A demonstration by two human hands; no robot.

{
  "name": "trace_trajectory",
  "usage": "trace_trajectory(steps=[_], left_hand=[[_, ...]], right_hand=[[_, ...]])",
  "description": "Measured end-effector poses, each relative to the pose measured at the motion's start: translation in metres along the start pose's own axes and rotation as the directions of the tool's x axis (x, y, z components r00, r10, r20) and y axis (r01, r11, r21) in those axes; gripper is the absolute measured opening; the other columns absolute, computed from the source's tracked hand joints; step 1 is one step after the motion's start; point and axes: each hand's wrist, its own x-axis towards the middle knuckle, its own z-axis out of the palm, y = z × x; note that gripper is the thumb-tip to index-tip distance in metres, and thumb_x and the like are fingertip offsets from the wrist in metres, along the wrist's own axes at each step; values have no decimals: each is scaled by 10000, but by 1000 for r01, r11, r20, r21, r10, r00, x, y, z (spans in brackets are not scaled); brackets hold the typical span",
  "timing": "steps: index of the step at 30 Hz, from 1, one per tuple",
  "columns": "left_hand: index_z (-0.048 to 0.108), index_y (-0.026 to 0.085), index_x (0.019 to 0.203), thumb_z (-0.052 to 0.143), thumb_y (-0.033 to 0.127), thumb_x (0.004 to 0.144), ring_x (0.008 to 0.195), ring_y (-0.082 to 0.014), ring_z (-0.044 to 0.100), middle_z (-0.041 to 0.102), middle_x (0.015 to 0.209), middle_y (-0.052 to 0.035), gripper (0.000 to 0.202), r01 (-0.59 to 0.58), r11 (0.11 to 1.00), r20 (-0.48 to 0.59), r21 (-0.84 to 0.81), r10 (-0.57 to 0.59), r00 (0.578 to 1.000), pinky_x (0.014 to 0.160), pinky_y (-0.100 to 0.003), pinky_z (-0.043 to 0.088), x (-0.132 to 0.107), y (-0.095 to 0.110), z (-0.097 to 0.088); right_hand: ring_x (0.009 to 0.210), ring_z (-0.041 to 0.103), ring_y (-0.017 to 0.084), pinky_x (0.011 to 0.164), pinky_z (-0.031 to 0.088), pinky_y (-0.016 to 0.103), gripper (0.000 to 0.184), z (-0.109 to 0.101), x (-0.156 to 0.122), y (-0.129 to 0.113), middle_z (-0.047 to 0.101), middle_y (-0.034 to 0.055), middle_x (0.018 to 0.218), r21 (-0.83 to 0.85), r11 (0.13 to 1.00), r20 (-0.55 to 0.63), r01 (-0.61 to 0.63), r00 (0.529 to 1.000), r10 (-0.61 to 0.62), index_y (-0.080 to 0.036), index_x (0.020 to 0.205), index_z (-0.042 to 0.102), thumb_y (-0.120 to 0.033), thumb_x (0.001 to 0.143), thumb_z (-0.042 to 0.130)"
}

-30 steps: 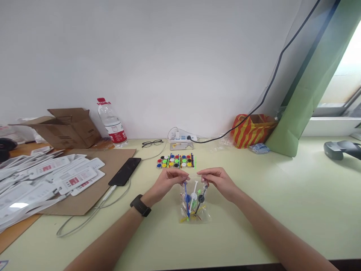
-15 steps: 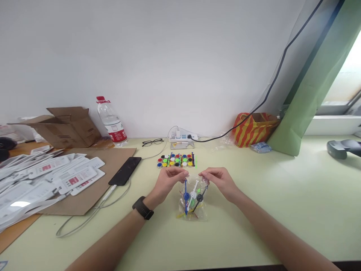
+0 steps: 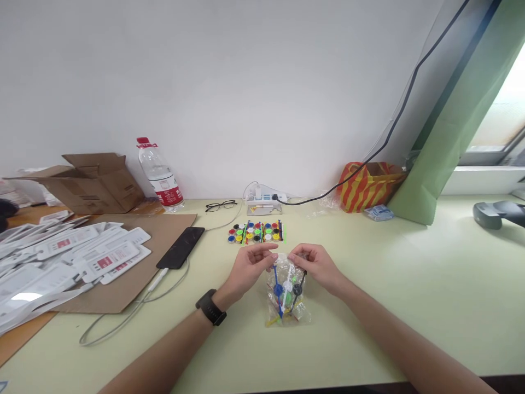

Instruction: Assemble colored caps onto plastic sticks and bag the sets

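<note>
A clear plastic bag [image 3: 301, 314] hangs between my hands, low over the table. Inside it show a blue, a white and a black arrow-shaped piece with round hubs, plus green, yellow and red bits. My left hand [image 3: 251, 268] pinches the bag's top left corner between thumb and fingers, the index finger stretched out above. On the top right edge, my right hand [image 3: 318, 266] grips the plastic with thumb and curled fingers. Just beyond the bag, several coloured round discs [image 3: 256, 232] lie in rows, with thin coloured sticks between the groups.
Left of my hands lie a black phone [image 3: 180, 248] on a white cable and a cardboard sheet [image 3: 135, 279] with a heap of white tags [image 3: 98, 257]. Glasses [image 3: 221, 206], a power strip [image 3: 266, 197], a water bottle [image 3: 166, 183] and a striped bag [image 3: 356, 189] stand along the wall.
The plastic bag has shifted slightly right and toward me. My hands have come closer together at its top edge, and my left index finger has straightened.
</note>
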Motion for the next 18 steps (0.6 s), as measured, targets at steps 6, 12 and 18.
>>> trace_trajectory(steps=[6,12,18], left_hand=[[804,137,962,839,374,794,652,-130,607,746,804,-75,292,33,999,114,15,-34,993,618,-249,502,2,0,-3],[795,142,979,831,338,800,674,-147,631,759,818,-86,268,54,997,82,-59,-49,995,642,-269,506,3,5,-9],[805,160,931,784,251,824,788,-164,665,769,852,-83,142,75,978,30,-195,-71,997,698,-253,498,4,2,-11]], right_hand=[[615,459,132,580,343,280,396,1,-2,-5,584,-1,673,-10,1000,7,26,1000,-26,-172,832,743,-567,810,768],[734,581,166,667,428,300,323,-1,-2,-2,687,36,777,140,990,-66,-13,998,22,-197,963,809,-452,766,830],[761,594,178,709,445,313,282,1,-2,-1,700,59,770,298,953,-66,-57,995,80,-193,929,840,-398,737,833]])
